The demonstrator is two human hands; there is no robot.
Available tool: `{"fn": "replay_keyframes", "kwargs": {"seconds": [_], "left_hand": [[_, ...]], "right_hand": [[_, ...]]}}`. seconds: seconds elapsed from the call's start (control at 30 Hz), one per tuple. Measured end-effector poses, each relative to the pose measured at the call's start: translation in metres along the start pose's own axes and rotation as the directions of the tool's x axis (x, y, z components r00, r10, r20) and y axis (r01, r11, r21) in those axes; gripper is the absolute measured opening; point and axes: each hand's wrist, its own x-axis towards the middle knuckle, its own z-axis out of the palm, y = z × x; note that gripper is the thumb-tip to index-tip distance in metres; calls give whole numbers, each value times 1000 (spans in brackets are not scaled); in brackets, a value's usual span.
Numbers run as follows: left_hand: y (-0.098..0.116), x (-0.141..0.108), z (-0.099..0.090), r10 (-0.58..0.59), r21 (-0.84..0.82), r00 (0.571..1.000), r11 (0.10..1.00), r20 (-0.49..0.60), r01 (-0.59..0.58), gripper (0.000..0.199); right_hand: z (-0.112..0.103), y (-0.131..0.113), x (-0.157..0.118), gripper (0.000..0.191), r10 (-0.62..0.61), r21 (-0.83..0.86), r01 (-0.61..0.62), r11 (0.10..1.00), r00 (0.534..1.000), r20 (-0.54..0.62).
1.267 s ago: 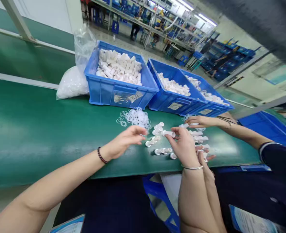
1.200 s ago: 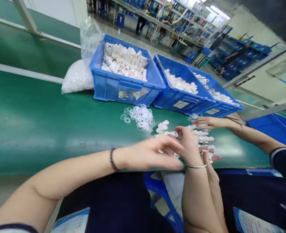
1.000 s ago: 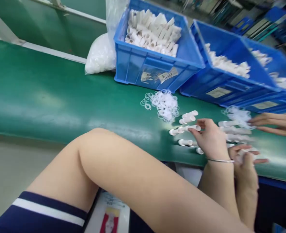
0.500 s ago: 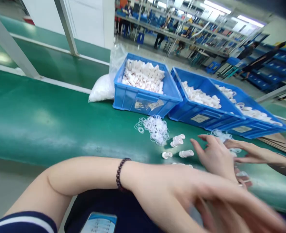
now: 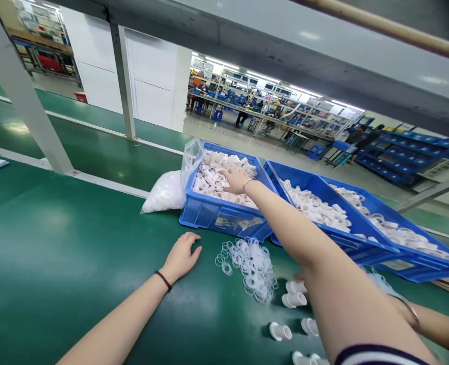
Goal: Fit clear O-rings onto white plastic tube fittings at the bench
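So the right hand [image 5: 236, 181] is reached way out into the left blue bin [image 5: 205, 214], palm down on the heap of white tube pieces [image 5: 209, 177]. Its fingers sit right on top of the heap, with tubes under them and on both sides, but I honestly can't tell if they're gripping one or just resting there, since the fingertips get lost in all that white. The left hand [image 5: 180, 256] is easier to read: it's down on the green tabletop [image 5: 75, 258] in front of that bin, fingers loosely curved and let go, thumb sitting apart from them. Closest stuff to it is the spread of thin clear rings [image 5: 256, 271], a little off to the right of the fingers and not touching (there's a dark braided bracelet [image 5: 163, 280] on that wrist, handy for telling the hands apart). More white pieces, these ones with a wide flange at one end, lie on the table by the right forearm, like this flanged tube [image 5: 280, 331], well away from either hand's fingers. A plastic bag [image 5: 167, 192] of white stuff slumps against the left side of the bin, and the middle bin [image 5: 361, 247] and right bin [image 5: 418, 272] hold more white parts. Another person's forearm [image 5: 437, 319] comes in from the right, partly behind the right arm.
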Motion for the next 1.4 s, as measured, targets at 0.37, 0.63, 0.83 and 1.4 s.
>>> {"fn": "replay_keyframes", "kwargs": {"seconds": [0.37, 0.63, 0.83, 1.4], "left_hand": [[2, 6, 3, -44, 46, 992, 998, 122, 38, 20], [4, 8, 1, -51, 52, 990, 998, 134, 44, 18], [5, 8, -1, -51, 46, 990, 998, 129, 45, 17], [-3, 1, 2, -54, -154, 998, 986, 34, 59, 71]], "right_hand": [[72, 16, 127, 89, -58, 3, 57, 998, 996, 72], [85, 10, 108, 91, 48, 161, -61, 985, 995, 83], [68, 3, 101, 84, 42, 180, -52, 982, 997, 59], [-48, -102, -154, 59, -83, 412, 349, 842, 838, -540]]}}
